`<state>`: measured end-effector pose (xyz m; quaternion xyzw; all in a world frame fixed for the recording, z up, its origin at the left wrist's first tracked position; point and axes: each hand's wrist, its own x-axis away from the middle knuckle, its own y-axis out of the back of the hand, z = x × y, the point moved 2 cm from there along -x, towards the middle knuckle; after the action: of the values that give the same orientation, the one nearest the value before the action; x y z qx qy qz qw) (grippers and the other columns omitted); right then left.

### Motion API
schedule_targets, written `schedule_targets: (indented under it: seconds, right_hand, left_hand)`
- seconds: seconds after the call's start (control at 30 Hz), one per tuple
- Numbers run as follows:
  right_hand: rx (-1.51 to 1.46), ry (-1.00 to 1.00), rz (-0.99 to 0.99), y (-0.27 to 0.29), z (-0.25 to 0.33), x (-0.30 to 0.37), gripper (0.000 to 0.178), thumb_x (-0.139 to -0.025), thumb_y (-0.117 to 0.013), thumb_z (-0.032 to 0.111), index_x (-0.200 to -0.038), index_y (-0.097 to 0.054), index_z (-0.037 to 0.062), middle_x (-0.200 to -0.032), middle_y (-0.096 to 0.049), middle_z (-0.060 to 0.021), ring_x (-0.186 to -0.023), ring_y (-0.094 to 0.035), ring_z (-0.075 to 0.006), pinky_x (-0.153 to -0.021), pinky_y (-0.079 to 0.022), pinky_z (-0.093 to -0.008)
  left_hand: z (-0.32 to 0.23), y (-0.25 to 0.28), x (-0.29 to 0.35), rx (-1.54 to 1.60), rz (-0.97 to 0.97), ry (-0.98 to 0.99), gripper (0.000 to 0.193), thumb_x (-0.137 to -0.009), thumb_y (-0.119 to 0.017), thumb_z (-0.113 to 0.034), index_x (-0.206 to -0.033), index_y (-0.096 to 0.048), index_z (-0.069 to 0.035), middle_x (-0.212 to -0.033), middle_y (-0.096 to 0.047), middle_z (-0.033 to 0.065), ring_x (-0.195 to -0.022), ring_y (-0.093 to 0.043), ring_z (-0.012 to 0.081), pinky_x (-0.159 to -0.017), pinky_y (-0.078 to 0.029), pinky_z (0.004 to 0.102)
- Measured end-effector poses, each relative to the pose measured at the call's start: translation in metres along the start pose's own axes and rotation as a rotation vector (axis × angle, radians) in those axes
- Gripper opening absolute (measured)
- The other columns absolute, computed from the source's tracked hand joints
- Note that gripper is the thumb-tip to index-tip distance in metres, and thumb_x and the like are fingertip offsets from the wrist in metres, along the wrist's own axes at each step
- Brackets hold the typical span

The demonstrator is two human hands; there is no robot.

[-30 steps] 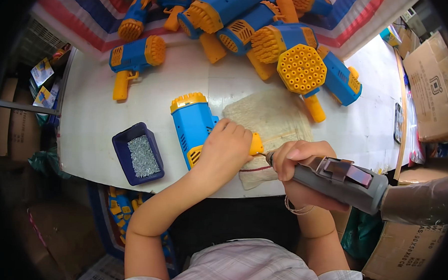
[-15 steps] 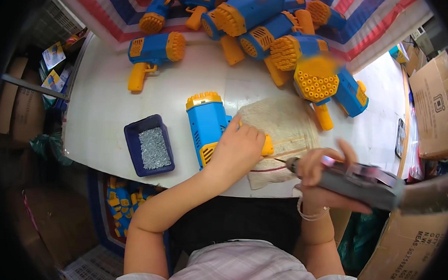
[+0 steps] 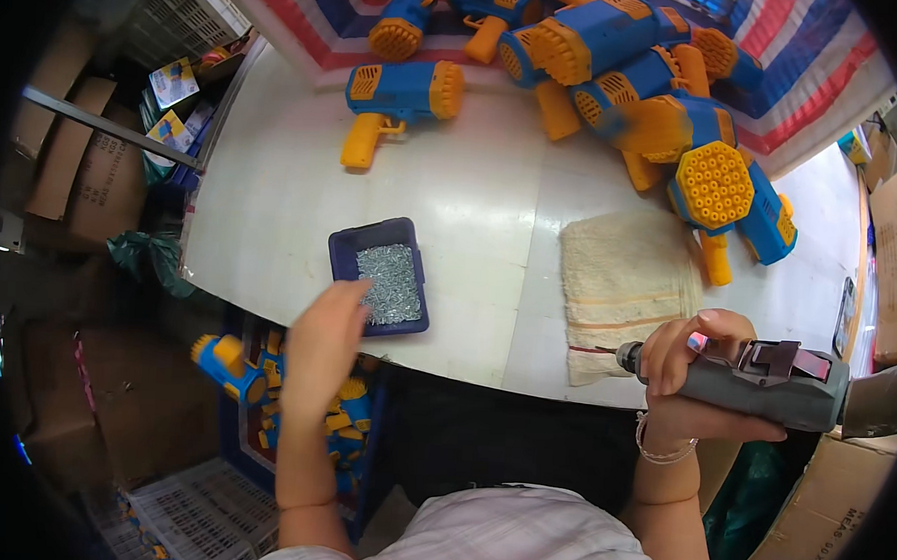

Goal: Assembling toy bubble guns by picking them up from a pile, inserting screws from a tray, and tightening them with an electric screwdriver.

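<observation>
My left hand (image 3: 328,340) is at the near left edge of a dark blue tray (image 3: 419,324), its fingertips over the small silver screws (image 3: 388,282) inside. The hand looks open, though its fingers are partly blurred. To its left, a blue and yellow toy bubble gun (image 3: 232,371) is over the bin below the table edge. My right hand (image 3: 700,366) is wrapped round a grey power screwdriver (image 3: 764,384), whose bit points left at the near edge of a folded beige towel (image 3: 629,268).
Several toy bubble guns (image 3: 619,47) are heaped at the back right against a striped sheet (image 3: 807,85). One more toy gun (image 3: 401,98) lies at the back left. A blue bin (image 3: 229,441) of similar toys stands below the table (image 3: 490,242). Cardboard boxes (image 3: 65,353) flank both sides.
My left hand has let go of the toy bubble gun and moved left to the screw tray. That toy has gone from the towel's left side to the bin. The screwdriver stays in my right hand.
</observation>
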<state>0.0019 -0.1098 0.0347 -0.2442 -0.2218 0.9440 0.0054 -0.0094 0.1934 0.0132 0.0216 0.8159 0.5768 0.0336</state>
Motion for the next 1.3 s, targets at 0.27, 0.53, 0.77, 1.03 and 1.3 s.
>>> schedule_targets:
  seconds: [0.27,0.53,0.77,1.03,1.3]
  right_hand:
    - [-0.012,-0.070,0.007,-0.012,0.005,-0.001,0.095,-0.063,-0.022,0.087,-0.097,-0.046,0.0018,-0.046,-0.040,0.0015,-0.037,-0.040,-0.0096,-0.035,-0.035,-0.0215]
    - [-0.037,-0.141,0.053,-0.025,0.005,-0.004,0.088,-0.063,-0.025,0.086,-0.089,-0.046,0.0043,-0.049,-0.044,0.0001,-0.038,-0.043,-0.0098,-0.035,-0.037,-0.0219]
    - [-0.323,-0.169,0.074,-0.026,0.010,-0.004,0.087,-0.062,-0.053,0.075,-0.095,-0.055,-0.0060,-0.058,-0.051,-0.0081,-0.050,-0.048,-0.0177,-0.042,-0.037,-0.0277]
    - [-0.354,-0.101,0.063,-0.029,0.021,-0.008,0.031,-0.082,-0.055,0.029,-0.082,-0.057,-0.0013,-0.055,-0.053,-0.0121,-0.046,-0.051,-0.0242,-0.045,-0.045,-0.0347]
    - [-0.290,-0.037,0.114,-0.027,0.015,-0.013,0.043,-0.079,-0.050,0.047,-0.078,-0.051,0.0034,-0.052,-0.052,-0.0074,-0.040,-0.049,-0.0188,-0.038,-0.043,-0.0298]
  left_hand:
    - [0.007,-0.038,-0.018,0.031,-0.053,0.036,0.009,-0.076,-0.059,-0.005,-0.081,-0.052,-0.003,-0.080,-0.051,0.0106,-0.075,-0.053,0.0298,-0.064,-0.044,0.0386]
    - [0.003,-0.045,-0.015,0.114,-0.033,-0.014,0.009,-0.076,-0.060,-0.002,-0.080,-0.052,0.000,-0.077,-0.051,0.0116,-0.070,-0.052,0.0270,-0.062,-0.043,0.0330]
    - [-0.003,-0.037,-0.015,0.110,-0.152,0.177,0.018,-0.076,-0.063,-0.013,-0.071,-0.051,-0.002,-0.067,-0.050,0.0121,-0.062,-0.051,0.0312,-0.055,-0.041,0.0364]
    - [-0.094,-0.067,0.005,1.458,0.270,0.351,0.006,-0.081,-0.057,0.002,-0.086,-0.061,0.005,-0.077,-0.063,0.0116,-0.067,-0.062,0.0146,-0.062,-0.052,0.0240]
    - [-0.103,-0.094,0.013,2.111,0.472,0.455,0.013,-0.083,-0.055,0.002,-0.095,-0.056,0.005,-0.089,-0.062,0.0131,-0.078,-0.061,0.0154,-0.071,-0.050,0.0222]
